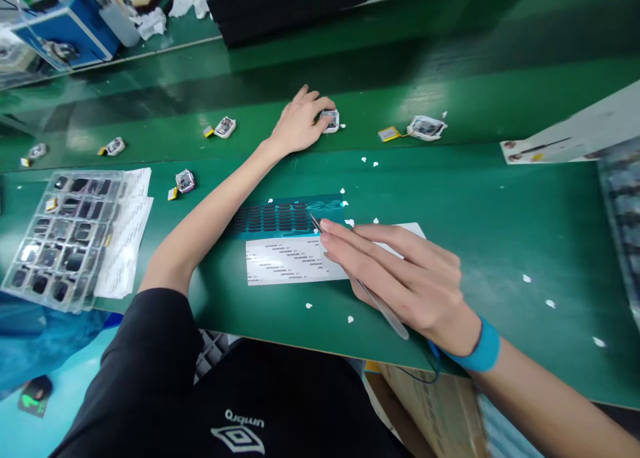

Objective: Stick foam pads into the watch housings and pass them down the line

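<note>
My left hand reaches to the far side of the bench, thumb and forefinger closed around a small white-framed electronic housing. Between the fingers of my right hand is a pair of metal tweezers. Their tips point at a blue-green film sheet bearing rows of small dark strips. Just below that sheet lies white printed backing paper, partly covered by my right hand. To the right of the held housing rests another one, wired to a yellow-edged battery.
More housings with batteries are spread leftward along the green bench. A clear compartment tray of dark parts overlaps papers at left. White scraps dot the surface. A blue wrist strap with a cord circles my right wrist.
</note>
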Tool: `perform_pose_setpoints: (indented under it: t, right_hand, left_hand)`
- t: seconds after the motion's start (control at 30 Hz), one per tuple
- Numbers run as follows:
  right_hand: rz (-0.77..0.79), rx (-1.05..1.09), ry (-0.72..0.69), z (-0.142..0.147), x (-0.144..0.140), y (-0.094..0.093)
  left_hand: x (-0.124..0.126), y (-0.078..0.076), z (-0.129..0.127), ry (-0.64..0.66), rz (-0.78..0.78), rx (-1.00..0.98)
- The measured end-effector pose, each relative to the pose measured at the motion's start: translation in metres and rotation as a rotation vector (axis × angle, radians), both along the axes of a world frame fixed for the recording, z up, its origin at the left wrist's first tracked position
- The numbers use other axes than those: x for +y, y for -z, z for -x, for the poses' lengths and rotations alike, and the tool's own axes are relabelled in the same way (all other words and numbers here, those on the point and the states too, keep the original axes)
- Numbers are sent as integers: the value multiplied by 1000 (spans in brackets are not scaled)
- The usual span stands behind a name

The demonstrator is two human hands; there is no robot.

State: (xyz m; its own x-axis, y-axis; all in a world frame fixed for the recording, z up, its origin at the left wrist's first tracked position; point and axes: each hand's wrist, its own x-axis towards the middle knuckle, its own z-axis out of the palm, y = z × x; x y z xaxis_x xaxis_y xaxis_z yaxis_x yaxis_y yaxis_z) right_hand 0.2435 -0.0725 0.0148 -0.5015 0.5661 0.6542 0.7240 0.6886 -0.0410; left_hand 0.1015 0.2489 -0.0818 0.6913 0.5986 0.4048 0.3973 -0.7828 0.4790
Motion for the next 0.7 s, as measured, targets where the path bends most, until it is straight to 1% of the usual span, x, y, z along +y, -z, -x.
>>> perform_pose_setpoints:
  t: [0.03, 0.07, 0.13, 0.27, 0.37, 0.47, 0.53, 0.57, 0.6, 0.63, 0.7]
  right_hand:
    - [16, -2, -4, -1, 0, -1]
    - [39, 0, -6, -1, -1, -1]
    - [80, 21, -2, -1, 0, -3]
    - [65, 82, 8, 3, 2, -4]
    - [38, 100, -2, 6, 4, 1]
    - [41, 152, -2, 8, 7, 9]
    - [75, 229, -8, 7, 10, 14]
    - [87, 271, -7, 7, 11, 16]
    - [94, 316, 11, 6, 11, 16]
    - [104, 350, 48, 6, 12, 16]
    - [117, 380, 126, 4, 11, 14]
  left_hand:
    - [-2, -2, -3, -28, 8, 40]
    - [-6, -5, -3, -26, 45, 77]
    - [-16, -13, 4, -14, 123, 118]
    - [-35, -26, 20, -82, 201, 54]
    - [-48, -34, 18, -106, 252, 31]
    - [-70, -45, 14, -165, 204, 21]
    - [-96, -57, 18, -185, 173, -74]
    - [-113, -64, 21, -159, 212, -146]
    - [-132, -71, 27, -110, 292, -227]
    - [-152, -78, 33, -55, 405, -312]
    - [-192, -92, 44, 60, 722, -432]
